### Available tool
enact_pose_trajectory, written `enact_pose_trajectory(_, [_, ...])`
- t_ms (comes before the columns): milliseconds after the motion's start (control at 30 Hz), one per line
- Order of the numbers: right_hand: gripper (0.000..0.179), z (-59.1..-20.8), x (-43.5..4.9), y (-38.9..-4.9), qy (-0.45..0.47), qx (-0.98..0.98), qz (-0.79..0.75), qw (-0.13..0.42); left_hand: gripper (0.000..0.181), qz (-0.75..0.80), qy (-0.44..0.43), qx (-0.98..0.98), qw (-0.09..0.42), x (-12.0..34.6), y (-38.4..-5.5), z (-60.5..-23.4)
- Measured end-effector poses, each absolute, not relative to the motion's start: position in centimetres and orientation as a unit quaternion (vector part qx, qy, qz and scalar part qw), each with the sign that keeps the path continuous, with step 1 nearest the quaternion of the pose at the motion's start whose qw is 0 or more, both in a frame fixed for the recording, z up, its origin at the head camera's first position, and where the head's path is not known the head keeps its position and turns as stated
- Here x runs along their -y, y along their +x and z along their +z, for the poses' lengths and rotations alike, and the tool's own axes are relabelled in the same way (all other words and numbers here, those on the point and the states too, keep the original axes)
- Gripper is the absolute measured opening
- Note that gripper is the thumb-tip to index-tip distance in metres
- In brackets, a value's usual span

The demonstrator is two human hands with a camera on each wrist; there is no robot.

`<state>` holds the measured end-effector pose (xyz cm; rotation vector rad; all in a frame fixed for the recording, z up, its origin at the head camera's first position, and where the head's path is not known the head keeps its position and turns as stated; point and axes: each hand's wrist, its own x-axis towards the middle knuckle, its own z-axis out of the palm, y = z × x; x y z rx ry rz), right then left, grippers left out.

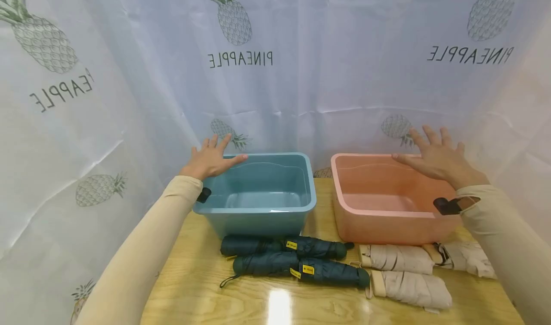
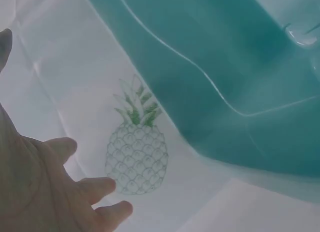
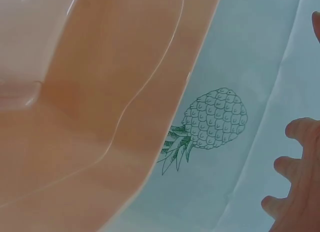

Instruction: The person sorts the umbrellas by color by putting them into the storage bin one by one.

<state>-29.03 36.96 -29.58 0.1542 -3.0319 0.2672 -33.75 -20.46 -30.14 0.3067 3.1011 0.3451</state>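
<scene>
My left hand (image 1: 211, 161) is spread above the back left corner of a blue bin (image 1: 254, 224), holding nothing. Over the back right part of a pink bin (image 1: 387, 227) my right hand (image 1: 439, 157) is likewise spread, fingers apart. Both wrist views show the fingers away from the bin walls. Several folded dark navy umbrellas (image 1: 267, 264) with yellow tags lie in front of the blue bin. Folded beige umbrellas (image 1: 415, 287) lie before the pink one, and the right forearm partly covers that end. The visible insides of both bins hold nothing.
A wooden table (image 1: 206, 301) carries everything. A white curtain (image 1: 323, 76) printed with pineapples hangs behind the bins and along both sides. The two bins stand side by side with a narrow gap between them.
</scene>
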Motion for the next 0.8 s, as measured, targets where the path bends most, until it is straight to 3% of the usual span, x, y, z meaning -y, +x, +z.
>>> enact_pose_trajectory(333, [0.099, -29.3, -36.5, -27.7, 0.064, 0.992, 0.083, 0.074, 0.099, 0.120, 0.120, -0.985, 0.003, 20.1, -32.3, -29.4])
enact_pose_trajectory(567, [0.094, -30.2, -35.8, -25.6, 0.120, 0.977, 0.111, 0.140, 0.089, 0.200, 0.168, -0.965, -0.009, 18.3, -29.8, -29.4])
enact_pose_trajectory(700, [0.085, -31.5, -35.3, -23.9, 0.134, 0.960, 0.180, 0.167, 0.073, 0.270, 0.195, -0.942, -0.052, 17.1, -28.3, -30.2])
enact_pose_trajectory(800, [0.067, -32.7, -35.0, -22.5, 0.145, 0.940, 0.231, 0.204, 0.056, 0.331, 0.213, -0.914, -0.097, 15.9, -27.1, -31.3])
